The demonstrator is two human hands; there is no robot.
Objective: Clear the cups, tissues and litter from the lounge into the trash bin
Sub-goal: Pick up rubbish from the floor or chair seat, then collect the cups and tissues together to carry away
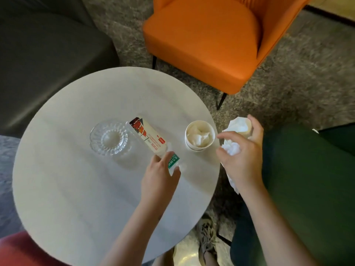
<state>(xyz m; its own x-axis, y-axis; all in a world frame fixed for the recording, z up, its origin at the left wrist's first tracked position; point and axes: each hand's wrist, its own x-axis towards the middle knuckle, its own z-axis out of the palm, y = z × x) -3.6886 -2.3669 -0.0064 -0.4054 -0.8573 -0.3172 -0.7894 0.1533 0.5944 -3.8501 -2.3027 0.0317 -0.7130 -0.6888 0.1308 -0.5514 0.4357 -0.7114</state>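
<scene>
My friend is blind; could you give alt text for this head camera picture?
Over a round white table, a person's left hand grips a green-labelled bottle while the right hand holds crumpled tissues. A red-labelled bottle lies beside a glass dish and a tissue-stuffed paper cup.

My left grip [159, 177] holds a green-label bottle [173, 161] on the desk [76, 189]; my right grip [244, 156] holds tissues [233, 148] beside a paper cup [192, 147].

Both forearms are bare, with no sleeve from the left hand [159, 175] over the table [76, 189] or the right hand [242, 156] just off its right rim down to the picture's edge. Below the table's near rim sits a grey-brown laced shoe [206, 240] (blurred, scuffed-looking). Beside the shoe is what may be a dark trouser leg [244, 246].
</scene>
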